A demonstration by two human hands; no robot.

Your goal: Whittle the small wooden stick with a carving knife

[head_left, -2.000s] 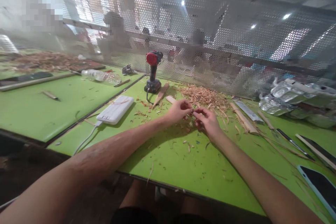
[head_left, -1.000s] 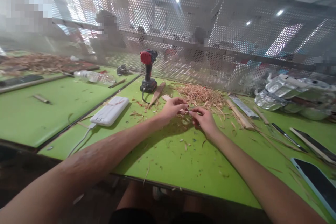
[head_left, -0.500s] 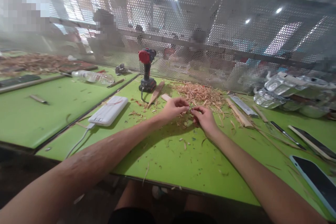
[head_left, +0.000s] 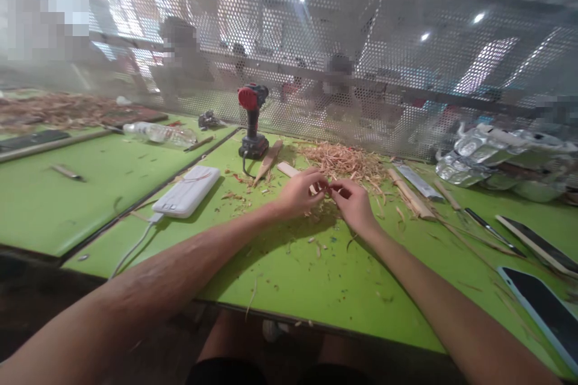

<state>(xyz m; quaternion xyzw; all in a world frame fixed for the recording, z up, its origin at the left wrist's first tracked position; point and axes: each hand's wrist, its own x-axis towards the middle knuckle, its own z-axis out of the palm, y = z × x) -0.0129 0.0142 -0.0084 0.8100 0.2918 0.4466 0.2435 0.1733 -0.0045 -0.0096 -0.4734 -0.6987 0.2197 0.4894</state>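
Observation:
My left hand and my right hand meet above the green table, fingertips pinched together and close to touching. Whatever sits between the fingertips is too small to make out. Just beyond the hands lies a heap of wood shavings. A flat pale wooden strip runs partly behind my left hand. Left of it, a pointed piece of wood lies beside a red and black cordless drill, which stands upright on its battery.
At left are a white power bank with a cable and a plastic bottle. On the right lie a bamboo piece, a metal ruler-like strip, a pen, a phone and foil-like packages. A perforated screen stands behind.
My left hand has turned slightly, its fingers more curled, and shifted a little. My right hand's fingers have closed in nearer to the left fingertips. The objects on the table stay put.

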